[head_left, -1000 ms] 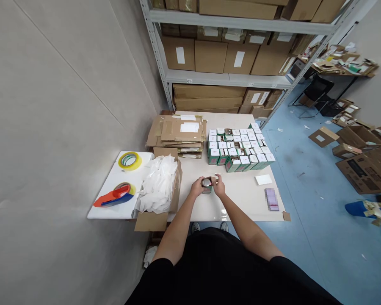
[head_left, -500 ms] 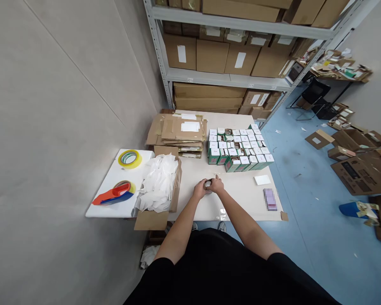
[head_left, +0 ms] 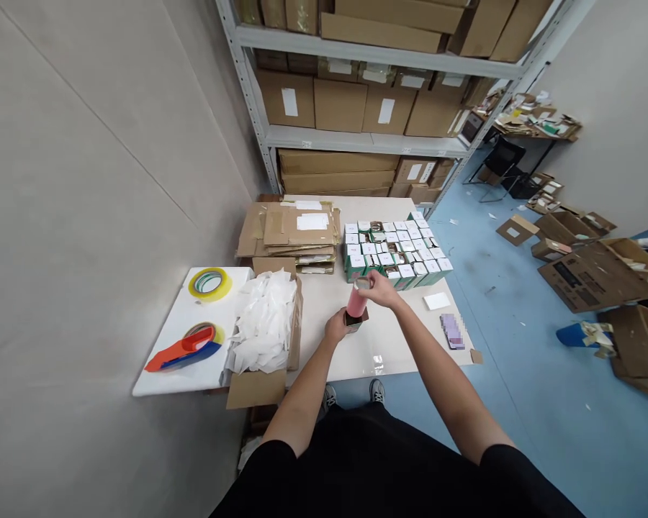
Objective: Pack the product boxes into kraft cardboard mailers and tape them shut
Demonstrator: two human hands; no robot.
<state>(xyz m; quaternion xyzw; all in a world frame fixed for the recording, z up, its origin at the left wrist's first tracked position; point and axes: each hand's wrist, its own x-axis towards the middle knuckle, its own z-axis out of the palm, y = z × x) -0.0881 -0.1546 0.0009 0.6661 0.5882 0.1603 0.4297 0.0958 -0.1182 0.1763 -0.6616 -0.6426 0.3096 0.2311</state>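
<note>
Logged from my remote station: pink tumbler (head_left: 357,301), upright, lower end inside small open carton (head_left: 354,321), over the tabletop (head_left: 399,352). Right hand (head_left: 381,288): grip pinching tumbler's top. Left hand (head_left: 337,325): grip pressed around carton.

Two hands (head_left: 356,306) show at lower centre, and one pink cylindrical bottle (head_left: 357,301) stands in one small open box (head_left: 353,321) between them. Two rolls of tape (head_left: 209,284) lie on the white board (head_left: 162,374) at left, and one tape dispenser (head_left: 183,349) lies there too. One open carton (head_left: 295,324) stands beside that board, and one stack of flattened cardboard (head_left: 297,230) lies above it. The green-and-white boxes (head_left: 394,252) at centre are too many and too small to count exactly. Right of them lie one white card (head_left: 437,301) and one blurred purple item (head_left: 452,331). One black chair (head_left: 502,158) stands at upper right, and two shoes (head_left: 376,392) show below the table.
</note>
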